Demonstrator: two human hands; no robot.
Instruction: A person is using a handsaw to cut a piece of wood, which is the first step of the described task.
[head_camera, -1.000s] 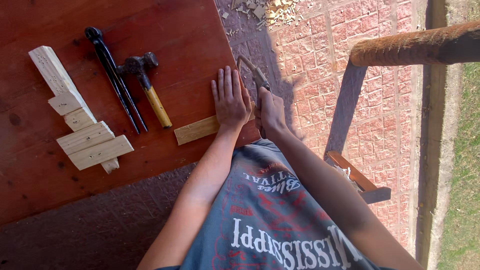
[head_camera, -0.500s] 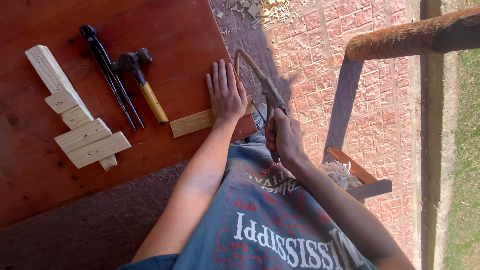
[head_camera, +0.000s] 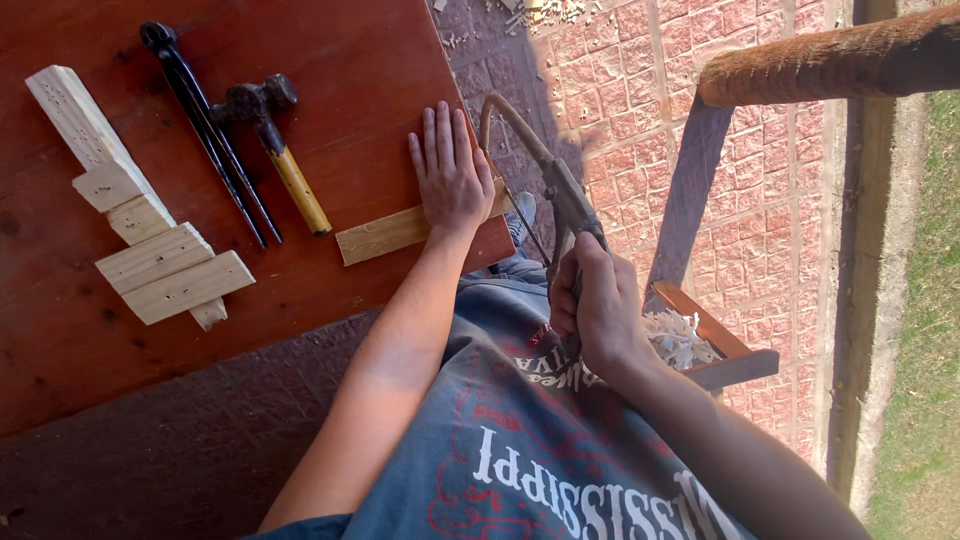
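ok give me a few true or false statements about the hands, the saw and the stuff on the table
1. The left hand lies flat on the wooden strip. True.
2. The right hand grips a hammer. False: it grips the handle of a bow saw; the hammer lies untouched on the table.
3. The strip's end reaches the table's edge, beside the saw. True.
4. The black pincers lie right of the left hand. False: they lie to its left, beside the hammer.
5. The nailed wooden pieces rest on the brick floor. False: they rest on the table.
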